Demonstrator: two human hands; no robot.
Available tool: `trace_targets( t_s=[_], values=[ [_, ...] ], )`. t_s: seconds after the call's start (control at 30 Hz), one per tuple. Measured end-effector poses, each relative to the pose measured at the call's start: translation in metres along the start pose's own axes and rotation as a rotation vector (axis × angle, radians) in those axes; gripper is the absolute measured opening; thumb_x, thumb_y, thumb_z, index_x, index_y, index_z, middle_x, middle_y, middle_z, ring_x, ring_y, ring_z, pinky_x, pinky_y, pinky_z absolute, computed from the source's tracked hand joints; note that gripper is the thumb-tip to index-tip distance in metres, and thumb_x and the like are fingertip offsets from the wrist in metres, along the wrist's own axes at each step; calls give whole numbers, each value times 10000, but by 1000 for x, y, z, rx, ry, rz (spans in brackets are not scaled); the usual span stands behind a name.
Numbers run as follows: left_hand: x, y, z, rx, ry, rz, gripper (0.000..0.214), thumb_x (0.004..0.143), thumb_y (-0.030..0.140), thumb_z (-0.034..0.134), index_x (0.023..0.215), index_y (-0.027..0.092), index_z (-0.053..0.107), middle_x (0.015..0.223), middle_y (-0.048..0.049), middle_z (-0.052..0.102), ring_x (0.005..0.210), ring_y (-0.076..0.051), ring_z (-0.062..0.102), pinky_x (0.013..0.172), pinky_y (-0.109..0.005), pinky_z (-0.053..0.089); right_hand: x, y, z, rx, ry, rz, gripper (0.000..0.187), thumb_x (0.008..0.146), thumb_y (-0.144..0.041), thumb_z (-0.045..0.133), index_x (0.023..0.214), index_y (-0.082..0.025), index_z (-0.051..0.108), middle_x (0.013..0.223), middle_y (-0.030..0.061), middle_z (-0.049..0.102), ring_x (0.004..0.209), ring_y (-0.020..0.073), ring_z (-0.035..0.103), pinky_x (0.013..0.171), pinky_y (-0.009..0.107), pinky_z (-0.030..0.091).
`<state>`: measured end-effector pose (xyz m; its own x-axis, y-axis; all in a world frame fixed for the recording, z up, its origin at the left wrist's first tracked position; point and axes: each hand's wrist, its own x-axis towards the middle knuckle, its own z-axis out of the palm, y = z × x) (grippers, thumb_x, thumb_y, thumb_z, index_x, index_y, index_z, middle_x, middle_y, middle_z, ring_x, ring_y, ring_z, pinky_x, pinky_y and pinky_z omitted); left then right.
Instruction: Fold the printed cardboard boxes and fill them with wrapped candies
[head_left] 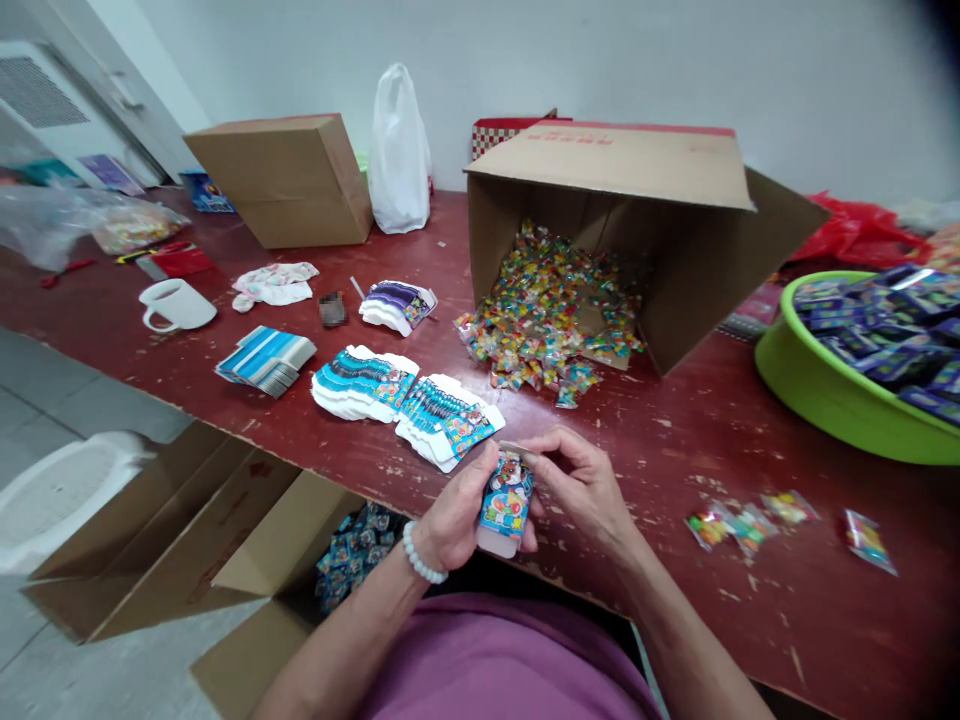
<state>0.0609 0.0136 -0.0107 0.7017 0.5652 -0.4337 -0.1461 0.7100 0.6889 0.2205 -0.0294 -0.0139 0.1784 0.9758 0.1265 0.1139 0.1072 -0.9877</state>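
Both my hands hold a small printed carton [506,505] upright just above the near edge of the red table [675,430]. My left hand [454,520], with a white bead bracelet on the wrist, wraps round the carton's left side. My right hand [581,485] pinches the carton's top flap with its fingertips. Just beyond the hands lie two fanned stacks of flat, unfolded cartons [409,400]. A few small candy packets [746,520] lie loose on the table to the right of my right hand.
A tipped cardboard box [645,170] spills many candy packets [551,310]. A green basin [832,395] of filled cartons stands at right. A white mug [176,305], more flat cartons [266,358], a closed box [289,180] and a white bag [399,150] lie farther left. An open floor box [255,560] holds filled cartons.
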Motion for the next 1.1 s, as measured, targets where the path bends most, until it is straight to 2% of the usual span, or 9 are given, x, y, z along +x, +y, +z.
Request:
trace_targets(
  t_s=[0.07, 0.2, 0.33, 0.43, 0.5, 0.7, 0.83, 0.93, 1.1],
  values=[
    [2, -2, 1, -14, 33, -48, 657, 878, 704, 389, 1204, 160, 565, 699, -49, 660, 458, -153, 609, 439, -243, 465, -2, -1, -2, -89, -61, -46, 174, 907, -353, 619, 948, -223, 729, 899, 53, 706, 761, 182, 656, 683, 294, 517],
    [5, -3, 5, 52, 111, 23, 623, 882, 686, 408, 1170, 168, 600, 675, -28, 645, 443, -126, 583, 427, -216, 446, 0, -5, -6, -143, -92, -92, 152, 910, -334, 620, 905, -226, 727, 999, 63, 725, 908, 208, 669, 796, 320, 522],
    [6, -5, 7, 145, 169, 51, 631, 860, 701, 435, 1055, 140, 648, 681, -26, 638, 453, -109, 570, 428, -202, 435, 5, -10, -6, -183, -74, -44, 154, 865, -332, 670, 932, -212, 740, 896, 49, 731, 799, 187, 662, 712, 288, 516],
    [5, -6, 7, 224, 152, 66, 669, 853, 725, 410, 1008, 126, 664, 687, -40, 648, 465, -106, 567, 442, -202, 435, 8, -11, -5, -41, -43, 81, 201, 849, -373, 670, 825, -177, 710, 753, 27, 709, 635, 154, 624, 580, 254, 487],
    [4, -6, 6, 276, 153, 86, 684, 846, 739, 402, 990, 126, 670, 677, -42, 647, 470, -106, 566, 451, -203, 439, 8, -10, -4, 27, -23, 136, 233, 832, -395, 680, 782, -167, 685, 704, 17, 694, 587, 144, 606, 554, 250, 481],
    [3, -9, 4, 269, 145, 64, 721, 830, 771, 376, 978, 134, 681, 639, -33, 616, 456, -102, 545, 425, -199, 407, 3, -7, -2, -208, -15, -28, 186, 866, -345, 647, 824, -183, 728, 762, 38, 709, 668, 165, 630, 600, 259, 485],
    [2, -9, 5, 272, 154, 102, 690, 832, 752, 412, 992, 139, 686, 668, -33, 619, 486, -102, 546, 431, -196, 412, -3, -6, 0, -177, -20, -3, 212, 896, -370, 614, 856, -188, 716, 789, 42, 711, 650, 160, 630, 592, 262, 496],
    [0, -5, 7, 320, 133, 140, 664, 822, 745, 444, 889, 133, 691, 646, -30, 606, 506, -105, 551, 449, -194, 422, -2, -6, 0, -191, -9, -19, 189, 886, -355, 628, 846, -189, 707, 806, 44, 717, 666, 162, 636, 605, 264, 500],
    [1, -1, 6, 341, 99, 52, 753, 806, 805, 354, 815, 125, 677, 614, -41, 606, 437, -96, 520, 414, -198, 375, 4, -5, 0, -237, -17, -89, 151, 876, -320, 637, 842, -194, 714, 768, 28, 709, 665, 156, 637, 612, 254, 495]
  ],
)
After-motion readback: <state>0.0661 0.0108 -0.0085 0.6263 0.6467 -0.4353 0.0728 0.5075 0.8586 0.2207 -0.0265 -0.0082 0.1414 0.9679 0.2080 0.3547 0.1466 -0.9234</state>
